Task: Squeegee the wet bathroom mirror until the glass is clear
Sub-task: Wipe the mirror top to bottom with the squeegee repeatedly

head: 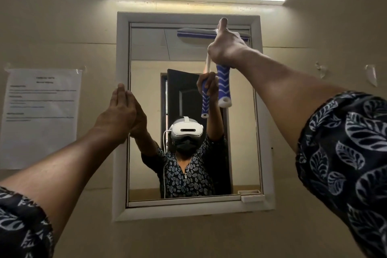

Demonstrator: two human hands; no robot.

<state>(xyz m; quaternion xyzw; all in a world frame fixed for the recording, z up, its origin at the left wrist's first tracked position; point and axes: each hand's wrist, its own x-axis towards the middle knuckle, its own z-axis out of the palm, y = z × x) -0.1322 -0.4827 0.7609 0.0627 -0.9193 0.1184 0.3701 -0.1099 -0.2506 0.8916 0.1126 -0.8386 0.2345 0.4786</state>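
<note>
Beige bathroom wall frames a mirror (pixel 188 111) — the right hand (pixel 227 45) grips a blue squeegee (pixel 223 86) with its blade at the glass's top right corner, probably to pull downward, while the flat, straight-fingered left hand (pixel 120 109) presses the frame's left edge, likely for balance.

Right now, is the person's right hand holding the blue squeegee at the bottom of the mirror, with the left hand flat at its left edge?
Not the bottom: the head view shows the right hand holding the blue squeegee at the top of the mirror, with the left hand flat at its left edge.
</note>
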